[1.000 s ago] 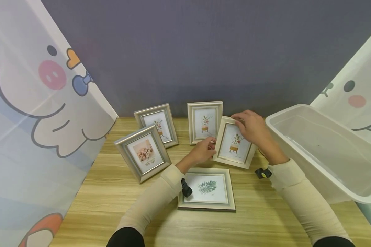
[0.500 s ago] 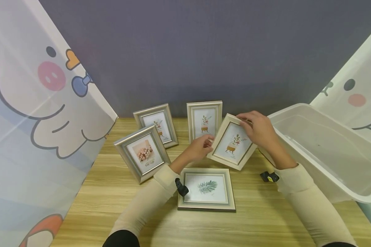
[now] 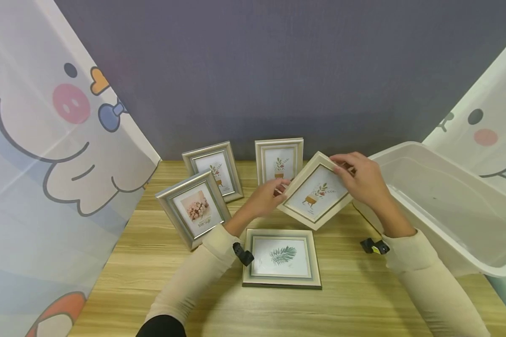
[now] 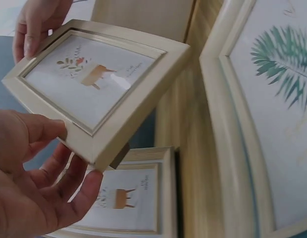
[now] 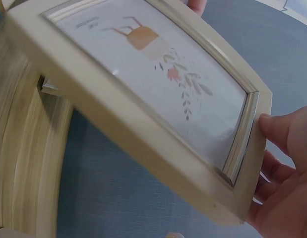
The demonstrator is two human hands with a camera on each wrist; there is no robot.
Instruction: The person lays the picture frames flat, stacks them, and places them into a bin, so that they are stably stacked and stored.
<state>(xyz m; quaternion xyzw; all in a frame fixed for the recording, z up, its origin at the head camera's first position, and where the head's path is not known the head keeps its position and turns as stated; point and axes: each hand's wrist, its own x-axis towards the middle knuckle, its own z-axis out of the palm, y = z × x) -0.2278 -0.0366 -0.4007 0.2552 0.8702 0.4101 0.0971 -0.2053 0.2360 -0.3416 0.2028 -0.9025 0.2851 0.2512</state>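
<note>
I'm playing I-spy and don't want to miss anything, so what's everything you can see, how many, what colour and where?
held frame: one, cream, between both hands
plant frames: two, cream and silvery, standing at the back
flower frame: one, silvery, left
leaf frame: one, cream with grey-green, flat at the front
bin: one, whitish, right
table: one, light wood, under the frames
back wall: one, dark grey, behind the table
cartoon panels: two, mostly white and pale blue, either side
wrist cameras: two, black, at the wrists
sleeves: two, cream, on the forearms
left hand: one, bare, pinching the held frame's left corner
right hand: one, bare, gripping its upper right edge
</note>
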